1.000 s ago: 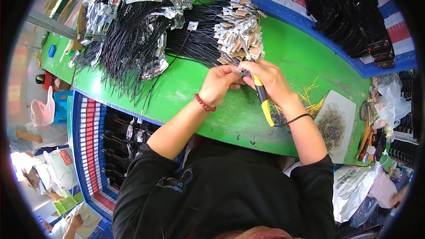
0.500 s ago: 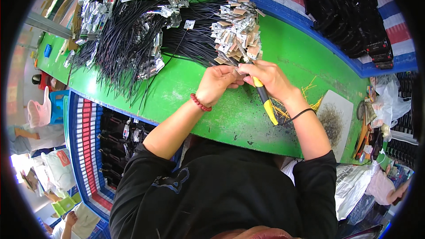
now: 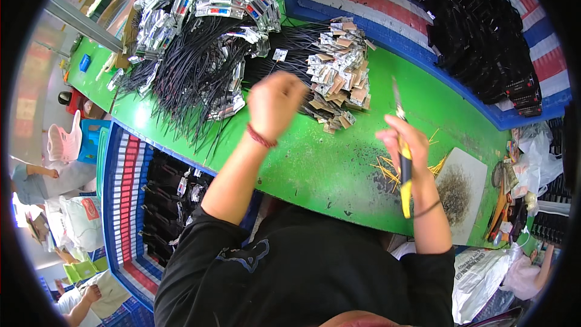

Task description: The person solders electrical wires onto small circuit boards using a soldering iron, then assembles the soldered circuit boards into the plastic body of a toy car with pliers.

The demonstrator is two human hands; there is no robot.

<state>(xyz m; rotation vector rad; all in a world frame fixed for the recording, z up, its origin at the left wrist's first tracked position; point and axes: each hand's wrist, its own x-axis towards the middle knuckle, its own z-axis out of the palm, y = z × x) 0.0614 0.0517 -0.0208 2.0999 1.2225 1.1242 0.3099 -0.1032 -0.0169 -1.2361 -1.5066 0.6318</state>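
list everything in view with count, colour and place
table: one, green, centre
cables: many, black, upper left
metallic parts: many, silver, among the cables
small boards: many, white and tan, upper centre
pointed tool: one, yellow and black, in right hand
strips: many, yellow, right of centre
sheet: one, grey with dark smudge, table's right
crates: at least two, blue, upper right, lower left
plastic bags: several, pale, both sides
other people: at least two, edges
bracelet: one, red, left wrist
left hand: one, blurred, beside cables
right hand: one, around tool
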